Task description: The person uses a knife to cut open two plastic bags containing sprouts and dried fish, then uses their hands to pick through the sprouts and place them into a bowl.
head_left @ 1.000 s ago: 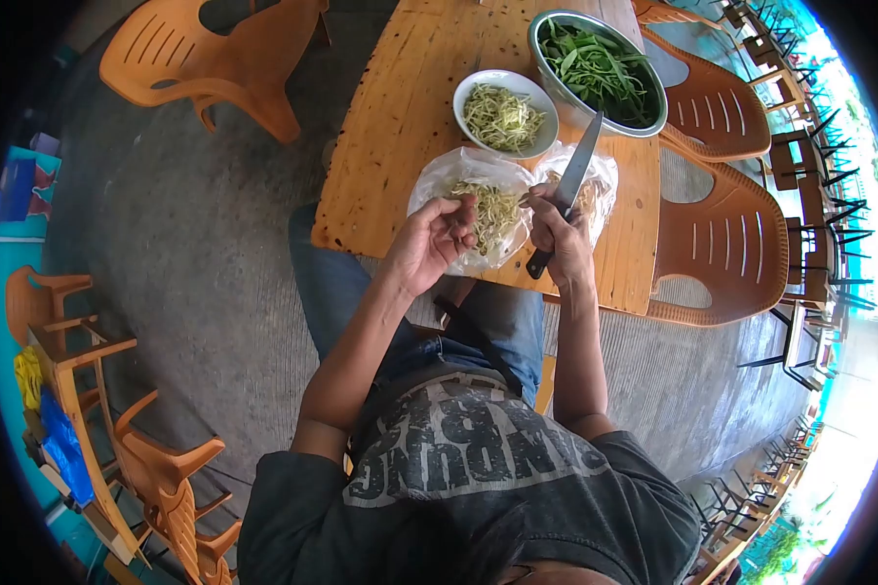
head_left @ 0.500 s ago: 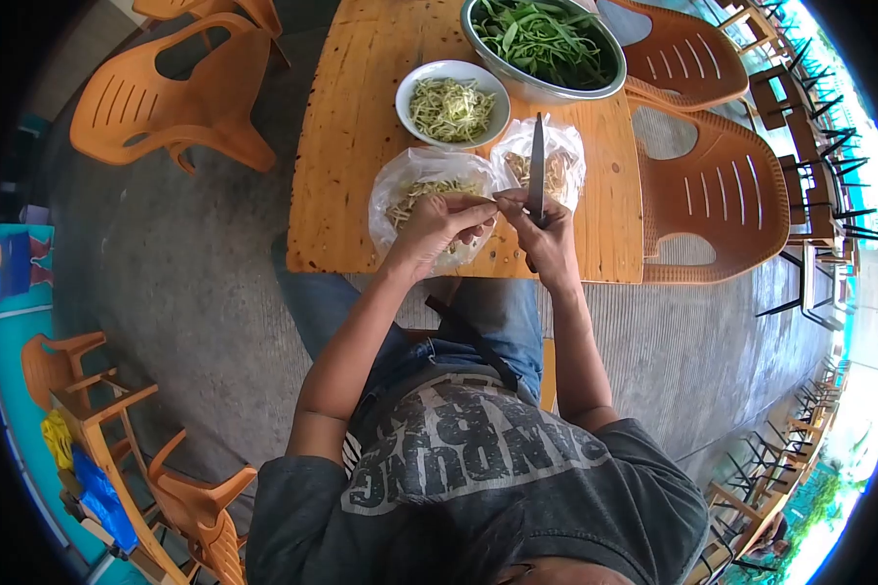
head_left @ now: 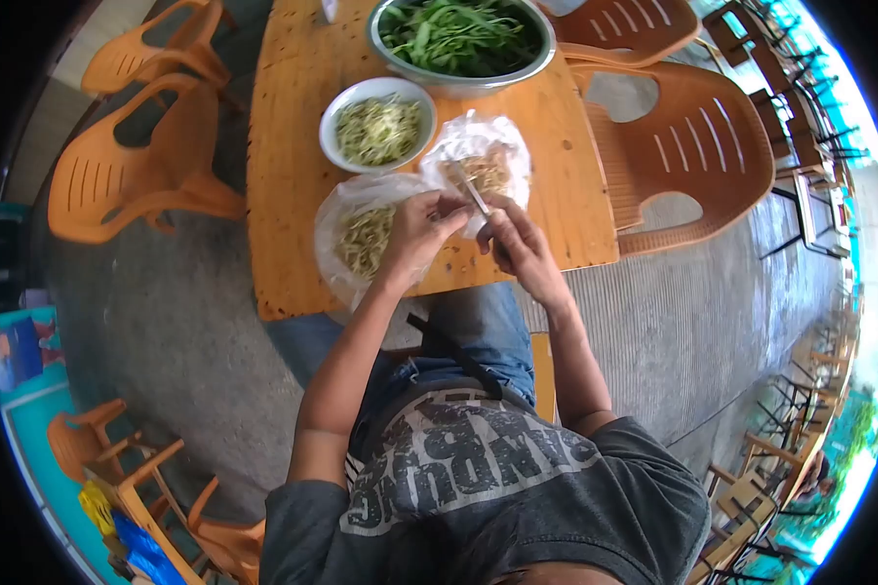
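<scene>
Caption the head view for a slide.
Right hand holds a knife close to the left hand, above a bag of sprouts on a wooden table.

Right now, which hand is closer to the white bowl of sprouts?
Left. The left hand is just short of the white bowl; the right hand, holding the knife, is farther right.

Bare wood runs open along the left strip of the bench [head_left: 283, 166] and beside its right edge. Mid-bench is crowded by the near plastic bag [head_left: 353, 239], the far plastic bag [head_left: 492, 146], the white bowl [head_left: 378, 125] and the steel basin [head_left: 458, 44]. The orange chair [head_left: 673, 136] hugs the right edge.
</scene>
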Demonstrator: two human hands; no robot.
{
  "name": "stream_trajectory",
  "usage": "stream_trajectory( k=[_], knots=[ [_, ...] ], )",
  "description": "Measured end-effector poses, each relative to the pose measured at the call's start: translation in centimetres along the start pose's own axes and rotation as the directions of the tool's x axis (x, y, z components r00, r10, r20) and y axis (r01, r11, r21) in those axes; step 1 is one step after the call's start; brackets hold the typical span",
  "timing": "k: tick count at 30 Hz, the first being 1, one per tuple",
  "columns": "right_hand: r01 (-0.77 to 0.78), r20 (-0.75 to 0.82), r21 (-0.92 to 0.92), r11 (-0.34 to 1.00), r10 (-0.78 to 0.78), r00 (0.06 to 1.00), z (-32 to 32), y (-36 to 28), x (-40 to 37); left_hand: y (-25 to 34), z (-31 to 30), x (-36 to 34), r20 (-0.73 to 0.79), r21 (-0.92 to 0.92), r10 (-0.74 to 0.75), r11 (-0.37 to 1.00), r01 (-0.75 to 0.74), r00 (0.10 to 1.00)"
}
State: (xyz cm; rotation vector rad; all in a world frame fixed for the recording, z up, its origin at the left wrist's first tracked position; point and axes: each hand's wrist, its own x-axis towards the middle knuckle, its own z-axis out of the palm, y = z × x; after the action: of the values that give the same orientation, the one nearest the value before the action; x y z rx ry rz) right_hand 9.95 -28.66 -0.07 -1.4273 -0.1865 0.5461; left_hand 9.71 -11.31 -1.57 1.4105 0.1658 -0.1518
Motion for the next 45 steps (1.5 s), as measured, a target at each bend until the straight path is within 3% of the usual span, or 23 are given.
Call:
stream_trajectory(
  k=[3, 7, 11, 13, 15, 16, 19, 20, 21, 23, 26, 28, 31, 33, 35, 36, 37, 38, 39, 40, 45],
  knots=[
    [0.066, -0.043, 0.013, 0.998, -0.065, 0.997, -0.3, 0.1, -0.1, 0.3, 0.5, 0.2, 0.023, 0.026, -0.054, 0.998, 0.054, 0.998],
    [0.143, -0.123, -0.063, 0.988, -0.15, 0.981, -0.5, 0.9, 0.2, -0.1, 0.9, 0.7, 0.01, 0.195, 0.099, 0.976, -0.1, 0.995],
    [0.093, -0.212, -0.002, 0.996, -0.091, 0.973, 0.0, 1.4, 0.4, -0.7, 1.2, 0.1, 0.079, 0.226, 0.111, 0.966, -0.126, 0.991],
    [0.036, -0.264, -0.032, 0.999, -0.043, 0.963, -0.3, 1.2, 0.8, -0.9, 1.4, -0.5, 0.128, 0.064, 0.074, 0.994, -0.083, 0.989],
    [0.054, -0.229, -0.121, 0.991, -0.081, 0.97, -1.1, 0.8, 1.2, -0.2, 0.7, -2.0, 0.253, -0.201, -0.17, 0.954, 0.224, 0.952],
    [0.056, -0.262, -0.175, 0.983, -0.101, 0.96, -1.5, 0.7, 1.6, 0.0, 0.6, -3.1, 0.265, -0.26, -0.187, 0.931, 0.257, 0.946],
    [-0.032, -0.295, -0.718, 0.695, -0.263, 0.919, -2.7, 0.9, 3.0, 0.0, -0.3, -6.6, 0.305, -0.44, -0.232, 0.826, 0.352, 0.924],
    [-0.072, -0.351, -0.729, 0.681, -0.281, 0.893, -2.7, 0.8, 3.4, -0.6, -0.9, -7.6, 0.308, -0.507, -0.248, 0.774, 0.379, 0.918],
    [-0.016, -0.321, -0.762, 0.647, -0.357, 0.877, -2.5, 0.6, 3.7, -1.2, -1.5, -8.7, 0.315, -0.571, -0.267, 0.714, 0.406, 0.911],
    [0.089, -0.251, -0.821, 0.564, -0.497, 0.831, -1.9, 0.5, 4.3, -2.1, -2.7, -10.4, 0.284, -0.706, -0.296, 0.579, 0.408, 0.912],
    [0.211, -0.237, -0.802, 0.558, -0.622, 0.746, -2.2, 1.6, 5.4, -2.2, -4.6, -12.4, 0.229, -0.845, -0.26, 0.426, 0.324, 0.938],
    [0.115, -0.266, -0.821, 0.56, -0.553, 0.789, -1.6, 0.9, 5.1, -1.2, -6.0, -13.2, 0.139, -0.883, -0.248, 0.407, 0.234, 0.959],
    [0.041, -0.317, -0.799, 0.6, -0.478, 0.82, 0.5, -0.7, 4.5, -0.3, -8.9, -13.3, -0.191, -0.705, -0.229, 0.709, 0.029, 0.955],
    [0.063, -0.322, -0.771, 0.633, -0.474, 0.819, 2.3, -1.1, 4.2, -0.5, -10.9, -12.6, -0.391, -0.407, -0.096, 0.91, -0.079, 0.915],
    [0.109, -0.234, -0.784, 0.611, -0.454, 0.86, 4.7, -1.4, 3.9, -1.5, -12.2, -11.7, -0.476, -0.159, -0.013, 0.985, -0.071, 0.879],
    [0.137, -0.162, -0.689, 0.711, -0.336, 0.928, 6.5, -1.8, 3.7, -2.6, -12.6, -11.1, -0.502, -0.006, 0.058, 0.997, -0.071, 0.863],
    [0.283, -0.029, -0.731, 0.621, -0.443, 0.896, 7.8, -0.6, 4.2, -3.0, -12.7, -10.8, -0.514, 0.146, 0.129, 0.987, -0.062, 0.848],
    [0.311, 0.063, -0.753, 0.579, -0.408, 0.911, 8.9, 0.0, 4.0, -3.2, -12.7, -10.8, -0.504, 0.2, 0.093, 0.98, 0.011, 0.858],
    [0.251, 0.1, -0.745, 0.619, -0.268, 0.958, 10.0, 0.6, 4.3, -3.2, -12.5, -10.9, -0.496, 0.255, 0.057, 0.963, 0.082, 0.866],
    [0.305, 0.176, -0.76, 0.573, -0.27, 0.947, 11.0, 1.2, 4.7, -3.1, -12.4, -10.8, -0.491, 0.31, 0.022, 0.939, 0.151, 0.871],
    [0.349, 0.253, -0.828, 0.439, -0.262, 0.931, 12.7, 3.9, 7.1, -4.2, -12.3, -10.4, -0.512, 0.238, 0.081, 0.97, 0.05, 0.855]
  ],
)
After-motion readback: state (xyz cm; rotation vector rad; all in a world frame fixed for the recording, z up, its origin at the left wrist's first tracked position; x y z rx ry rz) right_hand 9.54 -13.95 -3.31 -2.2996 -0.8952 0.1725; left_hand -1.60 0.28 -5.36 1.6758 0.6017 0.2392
